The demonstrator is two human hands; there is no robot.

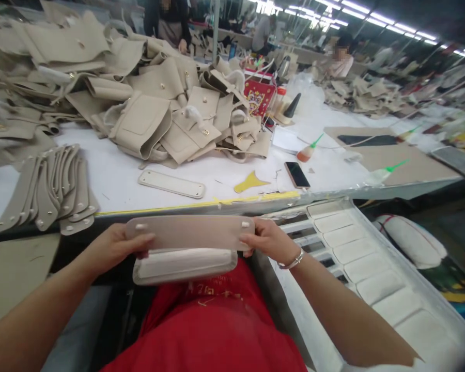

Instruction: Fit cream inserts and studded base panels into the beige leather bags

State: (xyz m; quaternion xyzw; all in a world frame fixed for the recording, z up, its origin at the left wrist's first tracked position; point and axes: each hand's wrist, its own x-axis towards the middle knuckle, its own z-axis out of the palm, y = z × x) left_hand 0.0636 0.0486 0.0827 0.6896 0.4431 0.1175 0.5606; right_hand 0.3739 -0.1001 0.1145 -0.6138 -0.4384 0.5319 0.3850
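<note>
Stretched flat between my two hands is a taupe leather strip (194,231) with rounded ends and a pale stud near each end. My left hand (126,242) pinches its left end, thumb on top. At the right end my right hand (265,240), with a bracelet on the wrist, grips it the same way. Just below the strip, above my red apron (209,325), a white-faced piece with a beige rim (186,266) shows partly; what supports it is hidden. A similar light strip (171,184) lies on the white table ahead.
Overlapping taupe strips (56,188) hang over the table's edge at left. Beige bag bodies (143,124) are heaped behind. A yellow template (251,182), a phone (297,174) and a glue bottle (307,152) lie on the table. A tray of pale pieces (364,258) stands at right.
</note>
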